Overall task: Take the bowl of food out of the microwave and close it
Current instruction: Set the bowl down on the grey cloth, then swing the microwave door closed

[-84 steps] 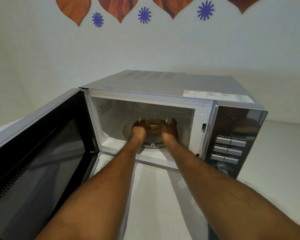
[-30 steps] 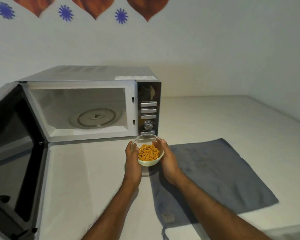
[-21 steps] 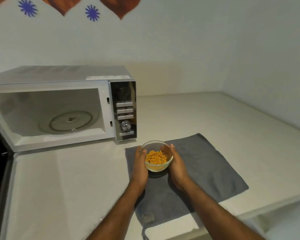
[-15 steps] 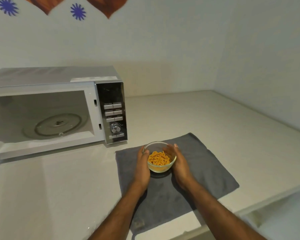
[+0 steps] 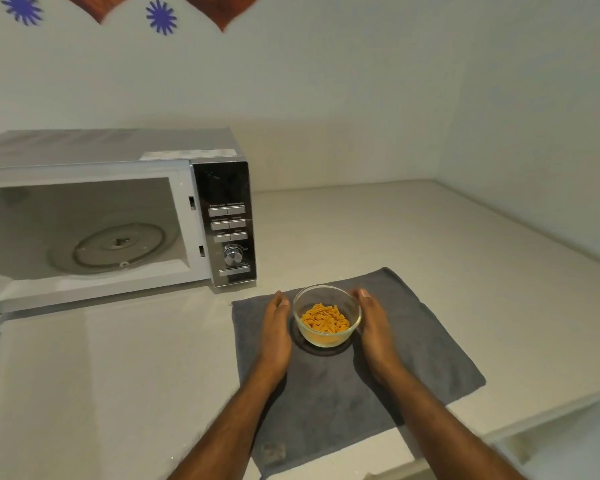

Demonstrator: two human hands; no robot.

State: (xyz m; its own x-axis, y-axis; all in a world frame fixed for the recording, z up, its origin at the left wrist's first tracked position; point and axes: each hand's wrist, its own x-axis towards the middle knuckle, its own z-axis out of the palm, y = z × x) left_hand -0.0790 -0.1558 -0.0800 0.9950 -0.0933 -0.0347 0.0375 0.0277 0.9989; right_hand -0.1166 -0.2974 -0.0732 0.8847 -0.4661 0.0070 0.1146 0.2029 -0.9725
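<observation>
A clear glass bowl (image 5: 327, 315) of orange pasta pieces stands on a grey cloth (image 5: 413, 348) on the counter, right of the microwave. My left hand (image 5: 275, 329) lies flat on the cloth just left of the bowl, with a narrow gap between them. My right hand (image 5: 373, 323) lies flat at the bowl's right side, close against its wall, fingers straight. Neither hand grips it. The silver microwave (image 5: 153, 168) stands with its cavity exposed and its glass turntable (image 5: 115, 244) bare. Its door is swung out past the left edge of view.
The microwave's control panel (image 5: 227, 230) with buttons and a knob faces me. The pale counter (image 5: 101, 375) runs to a corner of white walls at the right. The counter's front edge (image 5: 534, 420) drops off at the lower right.
Both hands carried the bowl from the microwave to the grey cloth and set it down. The fingers have now straightened and come off the bowl's sides. My view turned right.
</observation>
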